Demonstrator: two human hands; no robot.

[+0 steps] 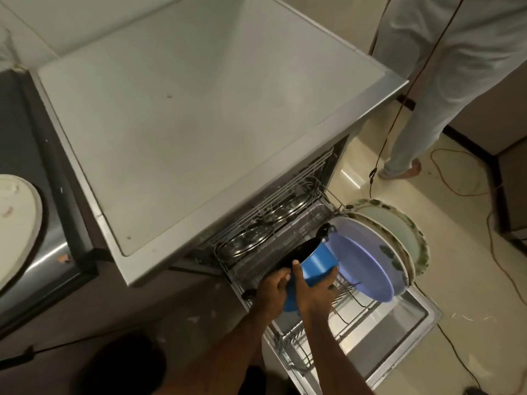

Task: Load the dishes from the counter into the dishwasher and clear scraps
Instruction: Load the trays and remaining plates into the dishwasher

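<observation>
- blue pot (318,266): tilted on its side, black inside facing the upper rack (256,238), held over the lower rack (352,305), just beside the lavender plate (363,263).
- left hand (273,285): fingers curled round the pot's near rim; right hand (312,293): wrapped on the blue wall, thumb up its side.
- we judge the pot should go mouth down between the tines, lowered with both hands.
- we steer its black handle (325,230) clear of that plate, lest it knock the patterned plate (399,232) behind.

Glossy blue pot (316,265), metal wire rack (350,306), shiny floor (456,252).
</observation>
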